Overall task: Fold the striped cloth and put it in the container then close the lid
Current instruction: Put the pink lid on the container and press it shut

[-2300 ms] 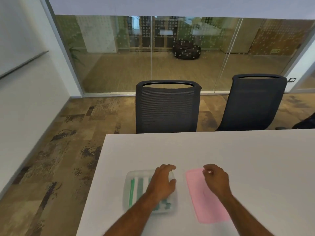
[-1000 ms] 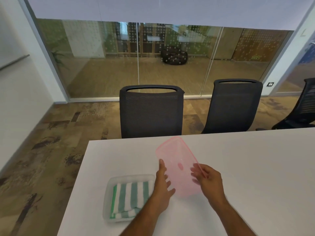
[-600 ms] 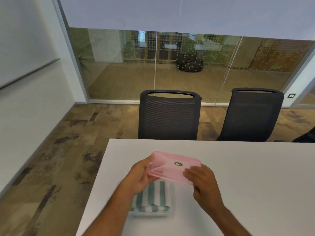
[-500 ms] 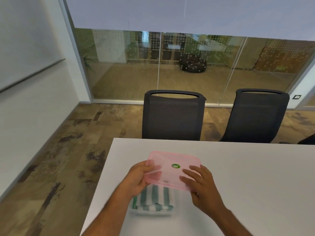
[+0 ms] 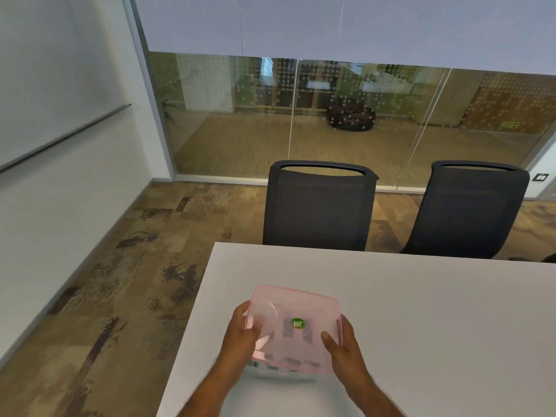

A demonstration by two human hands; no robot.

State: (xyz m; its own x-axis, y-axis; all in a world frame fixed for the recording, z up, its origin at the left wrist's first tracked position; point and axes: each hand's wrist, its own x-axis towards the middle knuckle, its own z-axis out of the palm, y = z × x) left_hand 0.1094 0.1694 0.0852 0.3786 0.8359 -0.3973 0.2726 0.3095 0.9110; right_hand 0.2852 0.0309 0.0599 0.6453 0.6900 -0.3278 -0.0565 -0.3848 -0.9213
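Observation:
A translucent pink lid with a green sticker lies flat over the clear container, of which only the near rim shows below the lid. The folded green and white striped cloth shows dimly through the lid, inside the container. My left hand grips the lid's left edge, thumb on top. My right hand grips its right edge, fingers on top. I cannot tell whether the lid is snapped down.
The white table runs right; its left edge is close to the container, its far edge beyond. Two dark mesh chairs stand behind the table. Patterned floor lies to the left.
The lid was lifted from the table by both hands, turned sticker side up, carried left and lowered over the container with the cloth. It now covers the container.

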